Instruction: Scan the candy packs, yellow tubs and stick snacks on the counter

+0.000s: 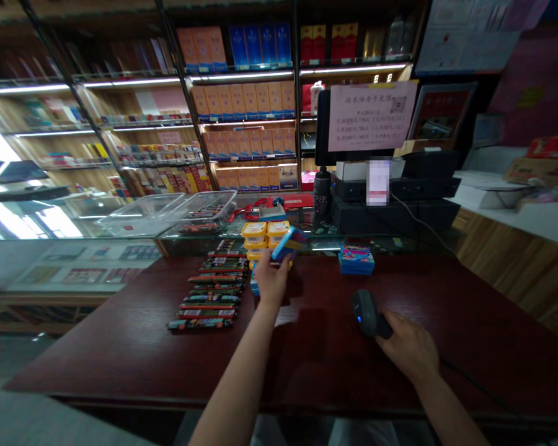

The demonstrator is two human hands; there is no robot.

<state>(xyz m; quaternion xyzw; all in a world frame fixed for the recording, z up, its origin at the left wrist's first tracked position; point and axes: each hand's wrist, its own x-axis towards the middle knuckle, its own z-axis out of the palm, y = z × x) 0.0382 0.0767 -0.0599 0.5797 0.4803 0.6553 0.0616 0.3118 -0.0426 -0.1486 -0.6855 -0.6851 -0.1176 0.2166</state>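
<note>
My left hand (271,277) is closed on a small blue box (284,244), lifted a little above the table in front of stacked yellow tubs (255,231). Part of another blue box (254,280) shows beside that wrist. My right hand (410,347) grips the handle of a dark barcode scanner (365,311), which has a blue light lit. Beyond the scanner lies a short stack of blue boxes (356,260) with colourful tops. Left of the tubs, several slim printed packs (211,297) lie in a row, perhaps pens; their kind is unclear.
The dark red table (307,371) meets a glass counter at its far edge. Clear plastic trays (209,207), a black bottle (322,193) and a monitor with a pink notice (369,118) stand there. The scanner's cable (474,381) trails right. Shelves of boxes rise behind.
</note>
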